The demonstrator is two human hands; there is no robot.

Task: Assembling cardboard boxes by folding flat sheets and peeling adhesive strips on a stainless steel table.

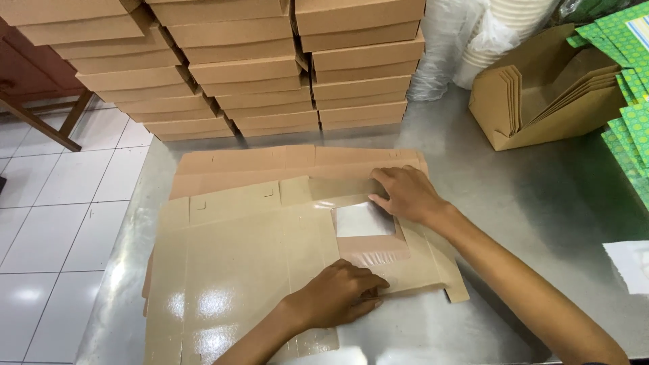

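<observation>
A person's left hand (338, 294) presses flat, fingers together, on the near edge of an unfolded brown cardboard box blank (250, 263), while the right hand (405, 195) rests with fingers spread lightly on the blank's far side, fingertips at a fold just beyond its clear window panel (364, 220); neither hand pinches anything. The blank lies open and flat, glossy side up, on top of more flat blanks (270, 162) whose edges show just beyond it. Behind the blank, three tall stacks of folded brown boxes (250, 67) rise in a row along the far edge of the table, well clear of the hands. To the right of those stacks stand white paper cups in clear plastic wrap (487, 34). Further right of the blank, a brown carton holding upright folded cardboard pieces (547, 88) sits open, and beside it lie green patterned sheets (629, 81). A white paper (629, 263) lies at the right edge, near the right forearm. Everything rests on a stainless steel table (514, 189); left of the blank, white floor tiles (61, 203) and a wooden furniture leg (40, 122) show.
</observation>
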